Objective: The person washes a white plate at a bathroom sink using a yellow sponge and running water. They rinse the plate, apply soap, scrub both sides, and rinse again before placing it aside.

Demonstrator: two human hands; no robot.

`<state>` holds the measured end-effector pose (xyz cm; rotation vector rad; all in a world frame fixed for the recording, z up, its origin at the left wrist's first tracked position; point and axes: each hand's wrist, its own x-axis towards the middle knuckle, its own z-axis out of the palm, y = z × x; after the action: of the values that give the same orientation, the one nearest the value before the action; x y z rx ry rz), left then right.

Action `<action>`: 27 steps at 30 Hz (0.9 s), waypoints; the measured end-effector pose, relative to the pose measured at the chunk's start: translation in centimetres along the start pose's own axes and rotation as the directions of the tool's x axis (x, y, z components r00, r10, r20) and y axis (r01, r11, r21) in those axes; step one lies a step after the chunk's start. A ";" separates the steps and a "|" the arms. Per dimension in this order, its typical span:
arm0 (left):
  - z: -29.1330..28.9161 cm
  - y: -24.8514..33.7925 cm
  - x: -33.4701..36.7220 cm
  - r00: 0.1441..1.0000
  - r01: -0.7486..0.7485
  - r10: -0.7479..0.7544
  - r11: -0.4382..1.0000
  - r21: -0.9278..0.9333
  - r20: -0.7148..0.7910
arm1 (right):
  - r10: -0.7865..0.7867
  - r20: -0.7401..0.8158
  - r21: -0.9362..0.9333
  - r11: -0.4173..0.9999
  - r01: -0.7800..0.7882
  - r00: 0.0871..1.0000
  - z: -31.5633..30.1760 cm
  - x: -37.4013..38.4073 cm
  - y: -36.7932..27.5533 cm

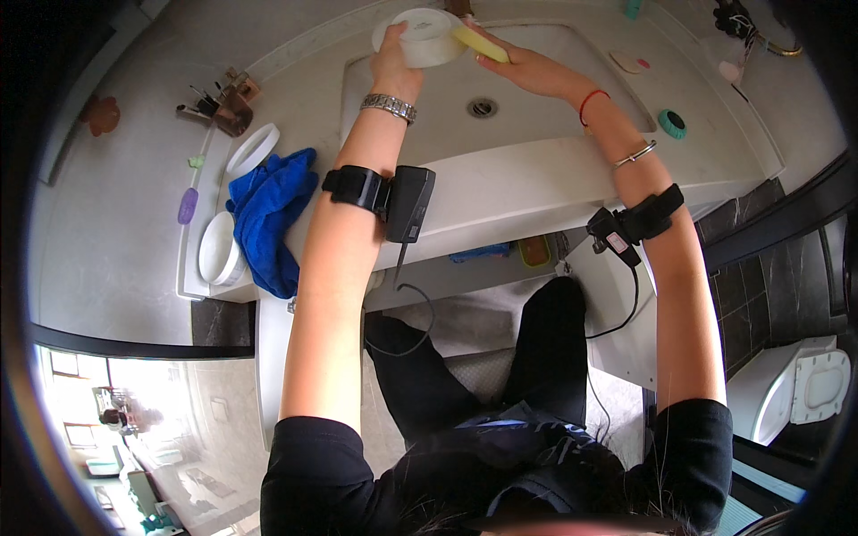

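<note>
Over the far side of the white sink (402, 112), my left hand (396, 71) grips a white bowl (429, 49) by its left edge, with the thumb on the base. The bowl's ringed underside faces up. My right hand (536, 73) holds a yellow sponge (483, 45) against the bowl's right side. Both arms are stretched far forward. Below the hands, the sink's round drain (482, 108) is uncovered. Some fingertips of both hands are hidden behind the bowl and the sponge.
A crumpled blue towel (273, 210) lies on the left counter beside two white bowls, one nearer (222, 250) and one farther (253, 150). Behind them stands a brown holder with brushes (232, 112). A teal round brush-like thing (672, 124) sits right of the sink.
</note>
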<state>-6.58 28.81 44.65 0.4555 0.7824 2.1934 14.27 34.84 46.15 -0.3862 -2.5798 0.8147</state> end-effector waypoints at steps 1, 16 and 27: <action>0.3 0.0 -0.2 1.000 -0.003 0.002 0.998 0.057 0.015 | 0.092 0.016 0.032 0.995 -0.092 0.996 -0.5 -0.1 0.0; 2.1 0.2 -3.0 0.996 -0.078 0.072 0.988 0.133 0.049 | -0.072 0.017 0.121 0.990 0.070 0.997 0.3 0.4 0.8; 3.9 0.3 -4.3 0.893 -0.020 -0.092 0.970 0.244 0.440 | 0.250 -0.096 0.813 0.578 -0.068 0.964 -1.3 -0.2 0.7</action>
<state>-1.83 26.95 47.40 1.0224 0.7903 1.8540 15.08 35.93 46.64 -0.3787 -1.7218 1.7937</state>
